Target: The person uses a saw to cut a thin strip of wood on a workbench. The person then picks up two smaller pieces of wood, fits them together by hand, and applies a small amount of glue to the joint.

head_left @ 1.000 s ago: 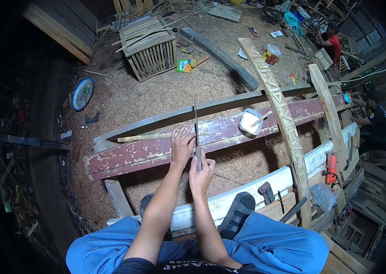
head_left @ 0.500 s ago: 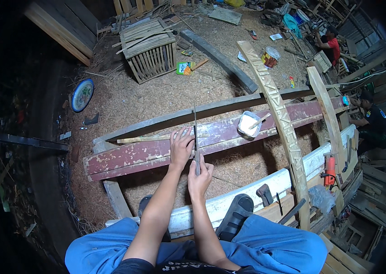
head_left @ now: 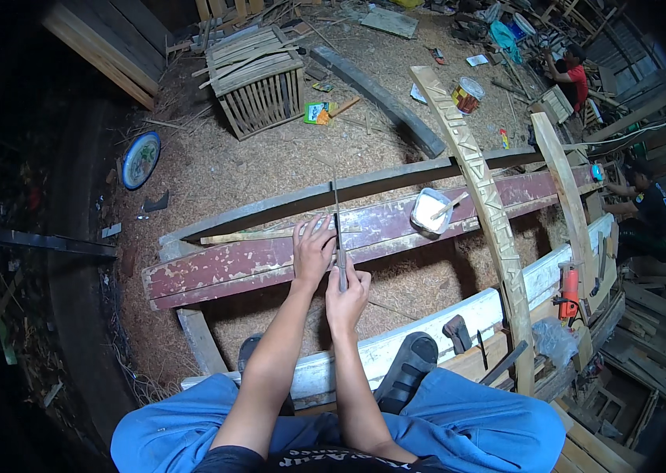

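A long wooden plank [head_left: 226,275] in flaking maroon paint, beneath the left-hand fingers [head_left: 308,229], bears a slender pale wooden strip [head_left: 250,236] extending leftward from them and, to their right, a squarish, whitish tub [head_left: 427,229] with white contents [head_left: 427,209].

Left head-worn fisheye, pretty close, facing down past blue cloth trousers [head_left: 475,410] to long peeling maroon wooden plank [head_left: 230,272].

Right hand [head_left: 346,299] slightly forward, blade [head_left: 337,206] pushed farther ahead
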The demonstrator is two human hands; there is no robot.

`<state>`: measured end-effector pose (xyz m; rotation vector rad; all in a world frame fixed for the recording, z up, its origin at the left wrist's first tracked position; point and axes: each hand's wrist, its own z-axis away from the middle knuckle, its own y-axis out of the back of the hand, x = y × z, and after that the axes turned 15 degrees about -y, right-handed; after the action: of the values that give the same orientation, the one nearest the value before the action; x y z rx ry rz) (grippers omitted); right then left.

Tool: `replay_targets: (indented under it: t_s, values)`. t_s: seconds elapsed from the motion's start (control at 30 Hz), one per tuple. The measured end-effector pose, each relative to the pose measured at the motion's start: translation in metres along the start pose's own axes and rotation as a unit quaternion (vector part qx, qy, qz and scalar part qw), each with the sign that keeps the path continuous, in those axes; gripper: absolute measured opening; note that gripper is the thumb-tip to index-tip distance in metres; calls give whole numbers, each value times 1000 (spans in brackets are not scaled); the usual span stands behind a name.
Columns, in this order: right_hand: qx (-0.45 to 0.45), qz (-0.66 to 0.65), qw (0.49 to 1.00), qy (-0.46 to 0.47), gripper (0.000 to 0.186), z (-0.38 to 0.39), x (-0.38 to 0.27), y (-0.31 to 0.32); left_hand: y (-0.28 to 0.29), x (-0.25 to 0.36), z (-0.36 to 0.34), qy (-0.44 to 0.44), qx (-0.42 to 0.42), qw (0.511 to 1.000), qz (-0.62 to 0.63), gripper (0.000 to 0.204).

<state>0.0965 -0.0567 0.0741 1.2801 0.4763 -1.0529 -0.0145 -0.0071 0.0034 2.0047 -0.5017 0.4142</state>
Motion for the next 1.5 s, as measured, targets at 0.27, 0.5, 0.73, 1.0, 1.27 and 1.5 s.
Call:
replay_targets:
  t_s: [0.27,0.5,0.73,1.0,1.27,1.5]
  values:
    - [2,-44,999,4,38,-6,25,2,-2,6,-3,7,11,1000,18,14]
    - [41,-84,996,-10,37,-23,13,12,-2,1,-2,-2,35,999,-5,17]
    - [36,-89,995,-1,38,-29,18,13,-4,2,-6,12,42,999,-5,16]
    - [13,-81,997,0,37,-31,7,20,-2,0,-12,23,34,999,-9,14]
    - [0,-72,997,-1,38,-27,1,22,-3,-2,-12,29,23,999,12,15]
    - [38,-42,997,61,38,-19,12,15,-6,-2,-6,13,26,999,14,15]
